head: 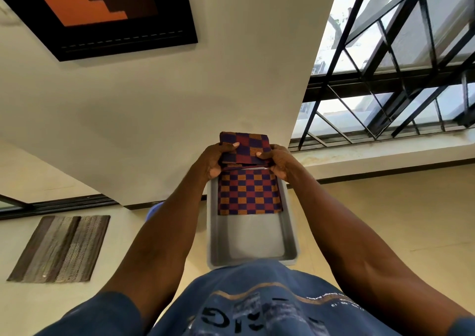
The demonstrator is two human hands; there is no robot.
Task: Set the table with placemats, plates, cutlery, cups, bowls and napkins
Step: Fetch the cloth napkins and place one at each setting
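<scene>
A folded checkered cloth (pixel 244 147), woven in dark red, navy and orange squares, is held up at the far end of a grey tray (pixel 289 235), tilted toward the camera. The left hand (pixel 214 159) grips its left edge and the right hand (pixel 279 162) its right edge; each thumb lies flat on the cloth's near face while the other fingers curl round behind it, so both hands pinch the fold between thumb and fingers. Whether this piece is a placemat or a napkin cannot be told.

Just below the hands, a second checkered cloth (pixel 248 191) of the same pattern lies flat in the far half of the tray, reaching almost from wall to wall. A thin strip of something white (pixel 253 167) shows between the 2 cloths, too little of it visible to identify. The near half of the tray shows only its bare grey floor.

The tray is a shallow rectangular bin with upright walls, its near end hidden behind the person's blue printed shirt (pixel 257 299). What the tray rests on cannot be seen. Both forearms reach forward on either side of it.

Beyond, a cream tiled floor (pixel 385 207) spreads out, with a striped brown mat (pixel 60 248) lying on it at the left. A cream wall (pixel 154 104) carries a dark-framed orange and brown picture (pixel 97 9), and a window with black diagonal bars (pixel 398 66) fills the right.
</scene>
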